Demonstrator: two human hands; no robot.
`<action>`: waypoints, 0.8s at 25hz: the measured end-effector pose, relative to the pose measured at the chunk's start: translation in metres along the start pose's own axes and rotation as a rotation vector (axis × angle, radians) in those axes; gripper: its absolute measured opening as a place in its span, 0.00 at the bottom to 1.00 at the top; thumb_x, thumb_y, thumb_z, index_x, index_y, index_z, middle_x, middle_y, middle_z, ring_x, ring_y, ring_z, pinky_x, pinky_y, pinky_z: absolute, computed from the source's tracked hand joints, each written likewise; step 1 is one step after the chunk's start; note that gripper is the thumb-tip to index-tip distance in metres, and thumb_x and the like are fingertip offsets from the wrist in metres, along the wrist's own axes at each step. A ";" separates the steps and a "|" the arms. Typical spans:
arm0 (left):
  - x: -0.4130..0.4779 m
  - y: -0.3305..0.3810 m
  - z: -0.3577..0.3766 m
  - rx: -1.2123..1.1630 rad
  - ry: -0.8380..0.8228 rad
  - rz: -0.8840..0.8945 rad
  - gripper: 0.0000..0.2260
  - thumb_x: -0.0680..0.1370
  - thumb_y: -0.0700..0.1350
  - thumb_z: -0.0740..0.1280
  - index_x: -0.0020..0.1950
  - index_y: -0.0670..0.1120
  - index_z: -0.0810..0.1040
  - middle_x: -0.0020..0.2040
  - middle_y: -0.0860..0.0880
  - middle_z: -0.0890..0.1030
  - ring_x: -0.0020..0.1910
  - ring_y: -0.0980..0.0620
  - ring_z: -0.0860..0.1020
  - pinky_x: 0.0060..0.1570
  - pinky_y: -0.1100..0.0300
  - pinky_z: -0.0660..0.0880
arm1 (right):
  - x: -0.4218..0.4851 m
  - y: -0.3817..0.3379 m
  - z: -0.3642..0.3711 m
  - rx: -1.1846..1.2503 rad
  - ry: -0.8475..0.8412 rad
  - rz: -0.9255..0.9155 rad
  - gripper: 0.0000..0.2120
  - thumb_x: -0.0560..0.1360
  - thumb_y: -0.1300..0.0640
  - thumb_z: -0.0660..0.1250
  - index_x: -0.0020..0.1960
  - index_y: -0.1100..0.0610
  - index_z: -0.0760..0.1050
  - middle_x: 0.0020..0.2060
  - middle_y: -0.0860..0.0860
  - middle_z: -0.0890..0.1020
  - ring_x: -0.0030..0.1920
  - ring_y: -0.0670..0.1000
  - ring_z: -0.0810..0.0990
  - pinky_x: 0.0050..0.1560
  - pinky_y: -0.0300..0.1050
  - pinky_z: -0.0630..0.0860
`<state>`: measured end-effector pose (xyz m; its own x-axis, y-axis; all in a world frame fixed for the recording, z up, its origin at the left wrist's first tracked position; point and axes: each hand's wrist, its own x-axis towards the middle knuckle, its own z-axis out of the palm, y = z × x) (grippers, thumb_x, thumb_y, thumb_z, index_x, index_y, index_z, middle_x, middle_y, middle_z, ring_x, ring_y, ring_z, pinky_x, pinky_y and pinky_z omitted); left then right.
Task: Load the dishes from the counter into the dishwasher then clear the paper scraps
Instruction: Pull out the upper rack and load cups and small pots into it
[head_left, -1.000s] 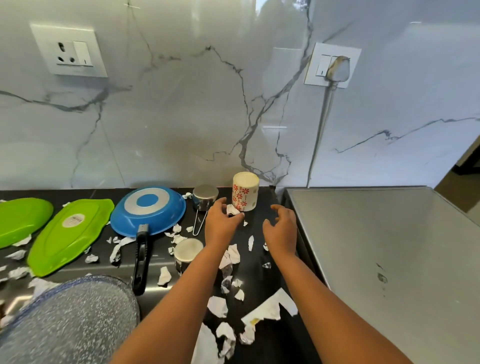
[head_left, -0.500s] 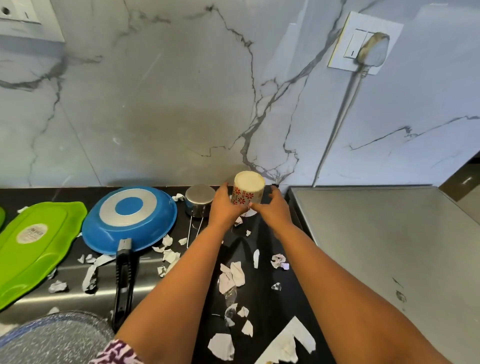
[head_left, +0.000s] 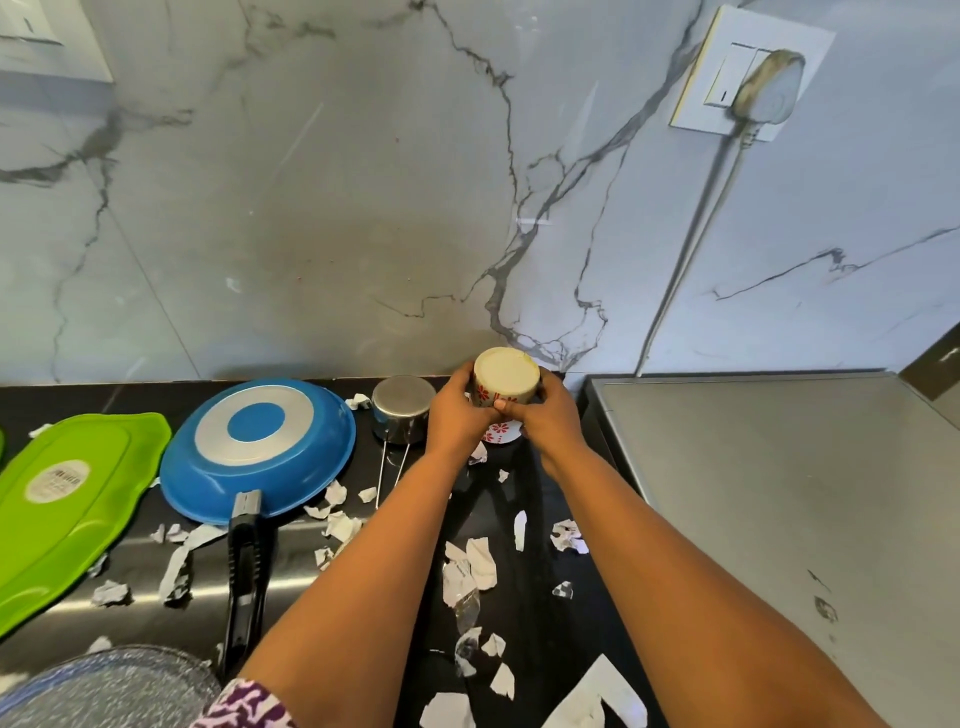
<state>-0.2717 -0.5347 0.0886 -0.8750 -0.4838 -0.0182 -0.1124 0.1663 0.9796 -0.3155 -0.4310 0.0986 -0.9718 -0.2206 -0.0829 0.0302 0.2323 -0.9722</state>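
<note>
Step in hand: dish pickup. Left hand (head_left: 457, 410) and right hand (head_left: 548, 415) both wrap floral cup (head_left: 506, 371), which is inverted at back of counter (head_left: 540, 634), just beside steel cup (head_left: 404, 410). Next move likely: lift clear and carry to dishwasher, which is out of view. Paper scraps (head_left: 470, 566) wait.

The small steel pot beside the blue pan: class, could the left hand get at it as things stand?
Likely yes, once freed. The steel pot stands just beside the left hand with nothing between them, but that hand and the right hand both grip the flowered cup.
</note>
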 end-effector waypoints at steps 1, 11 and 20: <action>-0.004 0.000 0.000 -0.012 0.005 0.001 0.31 0.68 0.33 0.73 0.69 0.45 0.69 0.64 0.44 0.75 0.64 0.46 0.73 0.63 0.48 0.72 | -0.003 -0.001 -0.002 -0.004 -0.002 -0.012 0.31 0.67 0.65 0.74 0.67 0.57 0.68 0.62 0.54 0.75 0.63 0.53 0.73 0.63 0.54 0.73; -0.067 0.022 0.018 -0.055 0.035 0.046 0.31 0.59 0.43 0.74 0.62 0.51 0.75 0.57 0.50 0.81 0.57 0.50 0.79 0.57 0.47 0.77 | -0.066 -0.012 -0.046 -0.017 0.037 -0.090 0.31 0.66 0.65 0.75 0.66 0.58 0.69 0.62 0.54 0.76 0.63 0.54 0.73 0.63 0.54 0.73; -0.168 0.050 0.073 0.005 -0.009 0.097 0.28 0.65 0.34 0.74 0.64 0.48 0.75 0.58 0.47 0.80 0.58 0.50 0.77 0.61 0.49 0.75 | -0.146 0.005 -0.130 -0.104 0.128 -0.113 0.29 0.67 0.57 0.75 0.66 0.55 0.70 0.63 0.53 0.77 0.62 0.54 0.75 0.62 0.50 0.74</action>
<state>-0.1649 -0.3826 0.1258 -0.8858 -0.4580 0.0745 -0.0295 0.2158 0.9760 -0.2035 -0.2749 0.1342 -0.9897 -0.1299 0.0603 -0.0985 0.3110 -0.9453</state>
